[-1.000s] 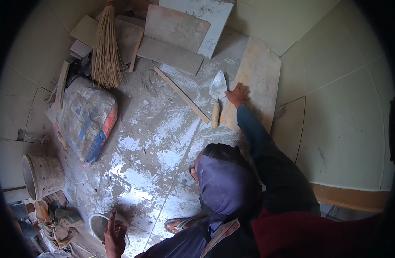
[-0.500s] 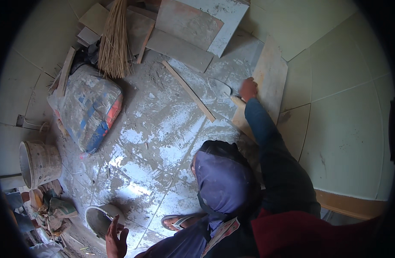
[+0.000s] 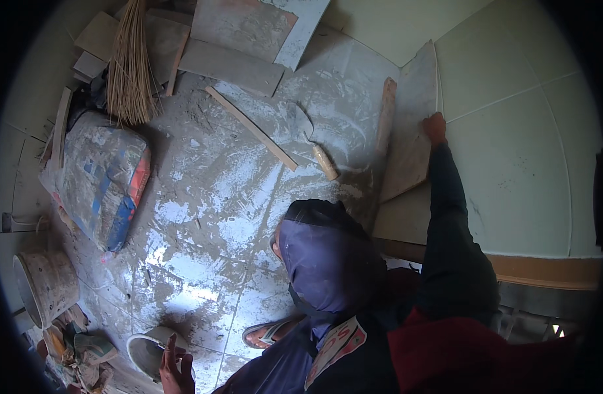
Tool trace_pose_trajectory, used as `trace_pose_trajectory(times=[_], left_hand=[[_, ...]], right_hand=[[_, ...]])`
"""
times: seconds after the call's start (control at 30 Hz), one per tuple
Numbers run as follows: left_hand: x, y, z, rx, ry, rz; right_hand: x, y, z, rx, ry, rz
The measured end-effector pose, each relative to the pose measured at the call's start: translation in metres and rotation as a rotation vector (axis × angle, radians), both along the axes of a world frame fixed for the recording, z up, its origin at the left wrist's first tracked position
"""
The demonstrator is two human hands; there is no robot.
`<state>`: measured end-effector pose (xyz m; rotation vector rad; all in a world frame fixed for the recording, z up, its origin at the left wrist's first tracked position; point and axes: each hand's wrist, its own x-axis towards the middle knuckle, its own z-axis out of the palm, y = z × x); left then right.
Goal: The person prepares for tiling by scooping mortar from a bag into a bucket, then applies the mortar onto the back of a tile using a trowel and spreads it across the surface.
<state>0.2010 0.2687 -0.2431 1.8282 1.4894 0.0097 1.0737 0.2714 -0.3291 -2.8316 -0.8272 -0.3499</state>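
Observation:
My right hand is closed at the wall-side edge of a grey-beige tile that stands against the right wall. Its fingertips are hard to make out. Along the tile's floor-side edge lies a narrow wooden strip. Left of it, a trowel with a wooden handle rests on the smeared floor, apart from both hands. Low in the picture, my left hand is raised over a pale bucket, fingers apart and holding nothing. The hand hides part of the bucket's rim.
A long wooden batten lies mid-floor. To the left are a dusty sack, a stick broom and a second bucket. Boards and tiles lean at the back. A purple cloth-covered shape bulges in the foreground beside a sandalled foot.
My right hand has gone from beside the trowel to the tile's wall-side edge. The tile now sits closer against the wall. The view has shifted; my left hand stays by the bucket.

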Motion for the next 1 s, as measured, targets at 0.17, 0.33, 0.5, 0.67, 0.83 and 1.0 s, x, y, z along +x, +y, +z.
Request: trace_pose_trajectory(times=[0.17,0.33,0.5,0.67,0.83,1.0], left_hand=[[-0.001,0.000,0.004,0.043,-0.029,-0.023],[0.002,0.002,0.015,-0.148,0.107,0.014],[-0.003,-0.009,0.010,-0.054,0.075,0.005],[-0.008,-0.020,0.009,0.013,0.088,0.008],[-0.020,-0.027,-0.004,0.014,-0.016,0.036],[-0.034,-0.030,-0.026,-0.045,-0.339,0.149]], right_hand=[[-0.002,-0.010,-0.002,0.086,0.002,0.077],[-0.007,0.002,0.004,0.279,0.065,0.149],[0.001,-0.006,0.005,0.259,0.089,0.145],[-0.017,-0.019,-0.002,0.292,-0.022,-0.011],[-0.018,-0.011,0.011,0.044,0.002,-0.104],[-0.075,0.019,0.041,-0.184,-0.160,-0.173]])
